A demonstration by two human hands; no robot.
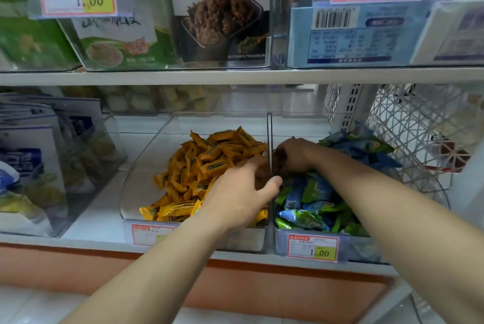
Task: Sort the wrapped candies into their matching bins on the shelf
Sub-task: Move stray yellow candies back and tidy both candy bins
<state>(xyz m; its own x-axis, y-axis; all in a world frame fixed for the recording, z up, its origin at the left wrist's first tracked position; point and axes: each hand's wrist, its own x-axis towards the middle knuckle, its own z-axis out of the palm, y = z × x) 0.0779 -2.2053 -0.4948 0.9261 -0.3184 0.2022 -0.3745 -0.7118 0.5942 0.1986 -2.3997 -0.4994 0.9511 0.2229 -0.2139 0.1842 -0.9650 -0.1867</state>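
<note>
Two clear bins sit side by side on the lower shelf. The left bin (136, 192) holds a heap of yellow wrapped candies (209, 163). Blue and green wrapped candies (311, 203) fill the right bin (281, 234). My left hand (241, 195) reaches into the yellow bin, fingers stretched toward the clear divider wall (269, 129) and thumb at its edge. My right hand (293, 153) is in the blue-green bin just across that wall, with its fingers curled downward. The fingertips of both hands are blurred, and whether either holds a candy is hidden.
The upper shelf board (235, 76) hangs close above the bins and carries boxed snacks. Bagged goods in a clear bin (39, 166) stand to the left. A white mesh basket (413, 124) is on the right. Price tags (313, 247) front the bins.
</note>
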